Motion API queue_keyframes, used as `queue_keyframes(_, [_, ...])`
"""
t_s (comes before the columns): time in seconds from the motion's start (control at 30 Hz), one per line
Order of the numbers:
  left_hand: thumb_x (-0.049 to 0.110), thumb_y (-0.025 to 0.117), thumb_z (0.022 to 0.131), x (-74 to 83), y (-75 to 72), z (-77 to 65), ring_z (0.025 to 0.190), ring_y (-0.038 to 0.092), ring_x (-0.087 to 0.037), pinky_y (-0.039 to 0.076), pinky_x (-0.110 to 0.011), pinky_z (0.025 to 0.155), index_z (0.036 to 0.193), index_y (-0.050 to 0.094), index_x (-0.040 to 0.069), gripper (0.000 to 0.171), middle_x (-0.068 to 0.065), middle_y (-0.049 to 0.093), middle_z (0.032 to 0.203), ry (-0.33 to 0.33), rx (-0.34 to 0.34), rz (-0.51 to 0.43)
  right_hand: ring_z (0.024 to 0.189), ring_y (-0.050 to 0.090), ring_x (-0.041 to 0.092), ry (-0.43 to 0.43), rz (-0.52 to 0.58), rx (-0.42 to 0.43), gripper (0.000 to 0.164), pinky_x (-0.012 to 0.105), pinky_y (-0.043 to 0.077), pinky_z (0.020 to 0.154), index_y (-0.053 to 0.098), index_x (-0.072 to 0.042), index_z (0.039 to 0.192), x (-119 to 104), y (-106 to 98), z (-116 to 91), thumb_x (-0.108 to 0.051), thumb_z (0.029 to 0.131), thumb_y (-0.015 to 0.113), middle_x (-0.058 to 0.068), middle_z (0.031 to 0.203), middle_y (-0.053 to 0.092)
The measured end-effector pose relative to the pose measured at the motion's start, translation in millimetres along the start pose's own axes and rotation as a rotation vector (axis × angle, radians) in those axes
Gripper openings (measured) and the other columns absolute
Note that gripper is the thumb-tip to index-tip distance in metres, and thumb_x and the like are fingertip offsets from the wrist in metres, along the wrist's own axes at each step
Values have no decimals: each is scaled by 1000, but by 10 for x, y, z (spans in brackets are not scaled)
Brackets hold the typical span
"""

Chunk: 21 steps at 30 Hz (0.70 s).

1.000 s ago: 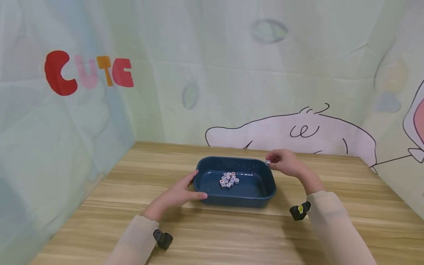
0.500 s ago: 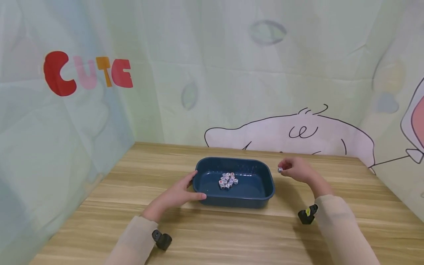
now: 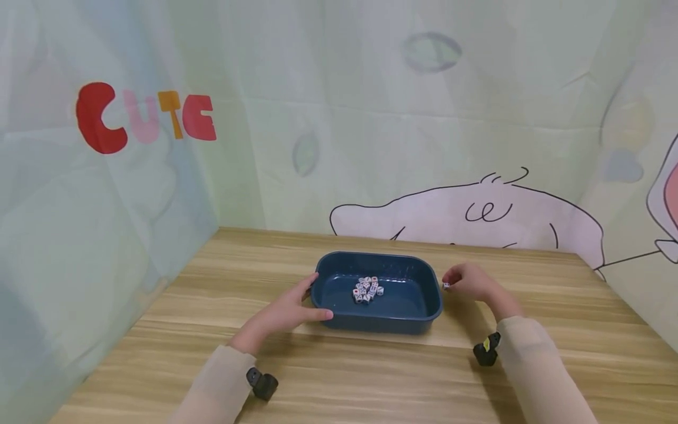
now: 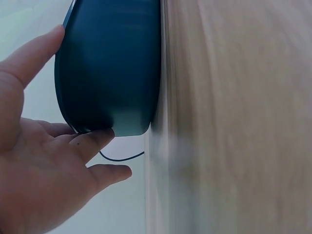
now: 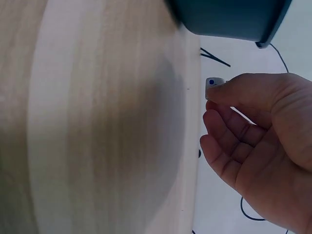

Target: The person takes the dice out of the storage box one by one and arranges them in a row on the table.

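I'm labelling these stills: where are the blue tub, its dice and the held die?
Blue tub (image 3: 378,325), head view: front outer wall.
Dice (image 3: 365,290), head view: middle of the cluster.
Held die (image 5: 210,84), right wrist view: face with blue pip.

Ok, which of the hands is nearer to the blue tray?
Left: the left hand touches the blue tray at its left end. The right hand, pinching a die, is off the right end, not touching.

Blue tray (image 3: 406,299): deep, glossy, rounded rectangle, upright at lower centre of the head view; left hand (image 3: 288,307) touching its left end.
Dice cluster (image 3: 366,290): small, white, with red and dark pips, heaped inside, around the middle.
Single die (image 3: 446,286): white, blue-pipped, pinched by right hand (image 3: 475,284), outside the tray's right rim.
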<state>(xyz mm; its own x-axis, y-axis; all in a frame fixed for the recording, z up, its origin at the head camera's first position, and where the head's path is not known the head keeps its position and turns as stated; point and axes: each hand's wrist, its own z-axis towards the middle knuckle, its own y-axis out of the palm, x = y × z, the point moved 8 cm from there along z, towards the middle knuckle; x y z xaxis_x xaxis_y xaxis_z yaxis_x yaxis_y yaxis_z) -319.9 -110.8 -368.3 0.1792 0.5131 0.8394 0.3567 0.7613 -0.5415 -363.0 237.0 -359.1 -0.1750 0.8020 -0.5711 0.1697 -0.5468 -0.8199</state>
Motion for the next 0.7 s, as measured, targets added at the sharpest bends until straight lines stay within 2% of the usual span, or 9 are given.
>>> queue_keyframes(0.23, [29,77,83,5,-1,-4,142,26,-39,25,-54,114,153,16,-1,97,-22,24,156,14,-1,-8,82,58,22,30,29,-30,16,38,51,76,66,6,94,80,86,2,3,79,64,11,87,64])
queue_keyframes(0.43, [29,76,83,18,1,-13,142,26,-40,25,-54,114,153,16,-2,97,-23,23,156,22,-6,-10,80,56,21,14,41,-29,16,33,49,72,65,8,93,81,120,0,5,77,64,11,85,63])
queue_keyframes(0.7, [30,76,83,15,4,-16,143,26,-39,25,-54,114,153,16,-1,97,-22,23,157,11,-10,-6,80,57,22,10,20,-15,16,36,50,74,65,7,93,76,128,11,5,77,65,12,86,64])
